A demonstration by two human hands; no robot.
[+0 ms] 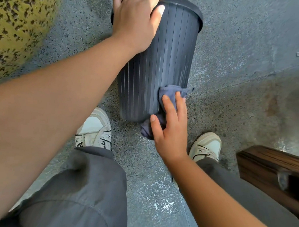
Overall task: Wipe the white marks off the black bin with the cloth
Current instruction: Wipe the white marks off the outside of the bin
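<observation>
A black ribbed bin (155, 66) stands on the speckled floor in front of my feet. Faint white streaks run down its right side, above the cloth. My left hand (136, 18) grips the bin's rim at the top, thumb laid on the near wall. My right hand (170, 127) presses a crumpled blue-grey cloth (169, 91) against the bin's lower right side near its base. Part of the cloth bunches under my palm and hangs below my thumb.
A yellow-green mottled wall or pillar (19, 21) rises at the left. At the right edge stands a dark wooden piece of furniture (274, 168). My two white sneakers (96, 129) are planted just behind the bin. White specks lie on the floor (163, 204) between my legs.
</observation>
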